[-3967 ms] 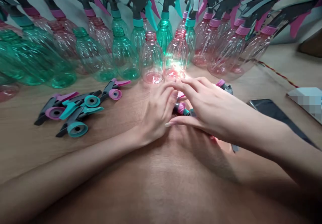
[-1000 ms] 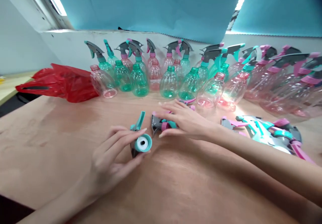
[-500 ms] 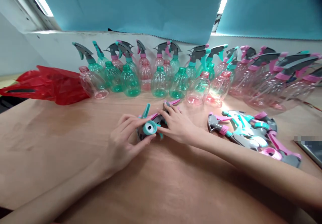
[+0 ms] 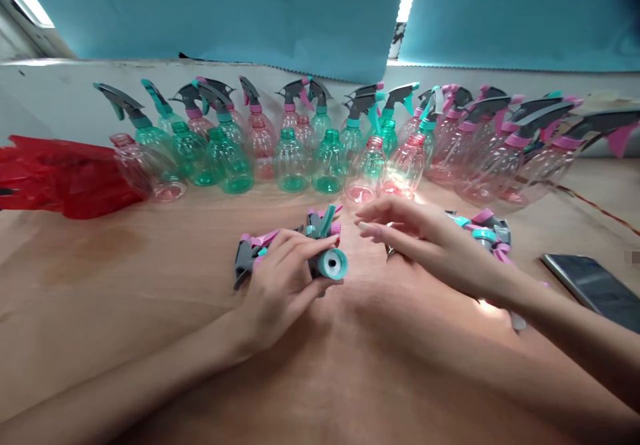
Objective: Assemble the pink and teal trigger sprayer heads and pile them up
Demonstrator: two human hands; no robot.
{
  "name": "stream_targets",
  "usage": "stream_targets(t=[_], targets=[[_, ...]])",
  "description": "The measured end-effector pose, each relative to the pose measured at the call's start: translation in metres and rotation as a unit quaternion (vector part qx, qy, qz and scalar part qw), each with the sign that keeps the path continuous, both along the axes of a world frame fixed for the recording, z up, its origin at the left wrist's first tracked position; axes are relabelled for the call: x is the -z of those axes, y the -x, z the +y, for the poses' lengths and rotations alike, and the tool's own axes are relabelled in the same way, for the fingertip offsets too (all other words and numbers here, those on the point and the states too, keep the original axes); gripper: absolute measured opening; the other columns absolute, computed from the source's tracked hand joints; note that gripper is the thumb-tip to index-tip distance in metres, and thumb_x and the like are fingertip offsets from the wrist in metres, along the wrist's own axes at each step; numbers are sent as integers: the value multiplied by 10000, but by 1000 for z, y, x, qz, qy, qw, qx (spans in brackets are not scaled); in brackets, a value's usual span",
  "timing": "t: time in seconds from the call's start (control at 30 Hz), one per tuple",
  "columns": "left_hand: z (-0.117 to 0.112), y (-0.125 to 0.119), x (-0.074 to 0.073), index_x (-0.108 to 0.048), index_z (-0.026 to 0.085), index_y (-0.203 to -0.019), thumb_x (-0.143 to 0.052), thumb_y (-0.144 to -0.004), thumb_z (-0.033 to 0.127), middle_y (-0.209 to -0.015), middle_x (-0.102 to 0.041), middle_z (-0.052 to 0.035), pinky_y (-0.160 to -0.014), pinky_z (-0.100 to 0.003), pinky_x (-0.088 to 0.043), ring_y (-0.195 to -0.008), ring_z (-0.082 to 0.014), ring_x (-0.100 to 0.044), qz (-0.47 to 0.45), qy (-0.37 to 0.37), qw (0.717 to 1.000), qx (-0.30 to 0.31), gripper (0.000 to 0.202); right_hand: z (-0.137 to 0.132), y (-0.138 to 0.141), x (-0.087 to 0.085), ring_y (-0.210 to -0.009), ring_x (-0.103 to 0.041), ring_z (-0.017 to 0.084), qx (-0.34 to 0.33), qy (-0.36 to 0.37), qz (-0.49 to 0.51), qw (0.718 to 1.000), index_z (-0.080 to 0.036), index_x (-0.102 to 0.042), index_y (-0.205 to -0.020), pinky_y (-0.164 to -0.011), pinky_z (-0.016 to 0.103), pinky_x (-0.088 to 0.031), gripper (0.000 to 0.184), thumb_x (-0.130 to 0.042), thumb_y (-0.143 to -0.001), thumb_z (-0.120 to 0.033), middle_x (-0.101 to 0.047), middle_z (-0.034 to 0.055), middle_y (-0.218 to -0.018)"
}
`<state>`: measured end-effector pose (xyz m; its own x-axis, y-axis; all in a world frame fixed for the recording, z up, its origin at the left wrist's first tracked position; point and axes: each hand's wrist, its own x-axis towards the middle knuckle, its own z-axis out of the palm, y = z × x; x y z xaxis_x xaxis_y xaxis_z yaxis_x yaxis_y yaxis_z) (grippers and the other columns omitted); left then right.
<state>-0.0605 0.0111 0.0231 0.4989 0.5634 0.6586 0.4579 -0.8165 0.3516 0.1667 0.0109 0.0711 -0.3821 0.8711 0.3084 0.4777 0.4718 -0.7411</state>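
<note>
My left hand [image 4: 283, 291] grips a grey and teal trigger spray head [image 4: 333, 264], its round teal collar facing me. Around and behind it lie other spray heads, among them a grey and pink one [image 4: 245, 261] to the left, partly covered by my fingers. My right hand [image 4: 417, 235] hovers over the table with its fingers stretched out and apart, holding nothing visible. Beneath and beyond that hand is a pile of teal, pink and grey spray heads [image 4: 484, 235], partly hidden by the forearm.
Capless green bottles [image 4: 329, 165] and pink bottles [image 4: 364, 171] form a front row. Bottles with spray heads [image 4: 533, 148] stand behind and at the right. A red plastic bag [image 4: 75, 178] lies at the left, a phone [image 4: 595, 288] at the right.
My right hand has let go of the spray heads in the middle and moved right toward the other pile. My left hand keeps hold of the teal-collared spray head. The view has turned right.
</note>
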Motion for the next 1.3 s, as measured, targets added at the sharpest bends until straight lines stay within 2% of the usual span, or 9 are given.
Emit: stream_targets(t=[0.1, 0.23, 0.4, 0.53, 0.7, 0.87, 1.03, 1.2, 1.3], targets=[[-2, -23, 3, -565, 186, -1144, -638, -848, 166, -971, -665, -39, -795, -316, -457, -880, -179, -533, -6, 33, 999, 43, 305, -12, -15, -8, -712, -618, 119, -18, -47, -30, 998, -208, -636, -885, -613, 237, -497, 145, -560, -887, -332, -677, 11, -848], [1, -46, 12, -579, 189, -1097, -646, -840, 169, -937, -652, -20, -801, -305, -447, -866, -174, -500, -3, 84, 993, 79, 266, -21, -30, -2, -609, -547, 73, -42, -79, -136, 987, -200, -592, -818, -556, 200, -418, 27, -598, -844, -196, -618, -37, -721], [8, -56, 20, -543, 213, -1155, -555, -864, 71, -996, -613, -6, -664, -220, -439, -746, -117, -519, 26, 191, 976, 105, 324, -16, -33, 9, -563, -485, 67, -30, -37, -221, 974, -191, -494, -737, -498, 197, -333, 147, -630, -793, -183, -544, -56, -650], [13, -56, 21, -531, 232, -1176, -555, -850, 35, -999, -614, 14, -632, -192, -424, -679, -85, -516, 54, 248, 962, 105, 381, -7, -33, 12, -589, -498, 80, -47, 6, -212, 976, -198, -494, -789, -498, 208, -330, 159, -649, -776, -231, -559, -52, -695], [16, -55, 18, -595, 205, -1077, -597, -818, 21, -1019, -625, 10, -638, -181, -423, -715, -84, -532, 46, 277, 953, 113, 317, 3, -37, 11, -651, -531, 93, -97, 93, -160, 978, -202, -502, -840, -542, 222, -390, 135, -623, -804, -251, -582, -38, -774], [17, -56, 19, -590, 229, -1141, -589, -831, 49, -1061, -637, 8, -678, -208, -437, -805, -116, -565, 36, 318, 942, 100, 359, 9, -42, 18, -643, -512, 101, -70, 106, -153, 980, -206, -468, -808, -545, 239, -388, 171, -634, -777, -235, -554, -39, -767], [16, -54, 21, -581, 254, -1125, -598, -844, 117, -825, -619, 51, -663, -232, -430, -671, -113, -541, 41, 327, 942, 62, 313, 7, -39, 23, -661, -490, 103, -72, 120, -117, 983, -215, -420, -796, -552, 237, -377, 214, -629, -755, -200, -523, -40, -773], [18, -54, 21, -570, 244, -1123, -548, -891, 138, -1038, -627, 20, -837, -249, -436, -962, -145, -578, 34, 315, 943, 103, 256, 7, -32, 26, -659, -444, 104, -50, 145, -75, 985, -220, -388, -781, -561, 236, -346, 248, -631, -736, -199, -470, -54, -735], [21, -55, 22, -569, 236, -1132, -538, -890, 123, -1045, -615, 5, -839, -257, -444, -1013, -166, -565, 27, 309, 947, 83, 269, 8, -27, 30, -649, -400, 100, -29, 161, -23, 986, -221, -371, -770, -565, 237, -323, 248, -615, -738, -192, -433, -60, -717]])
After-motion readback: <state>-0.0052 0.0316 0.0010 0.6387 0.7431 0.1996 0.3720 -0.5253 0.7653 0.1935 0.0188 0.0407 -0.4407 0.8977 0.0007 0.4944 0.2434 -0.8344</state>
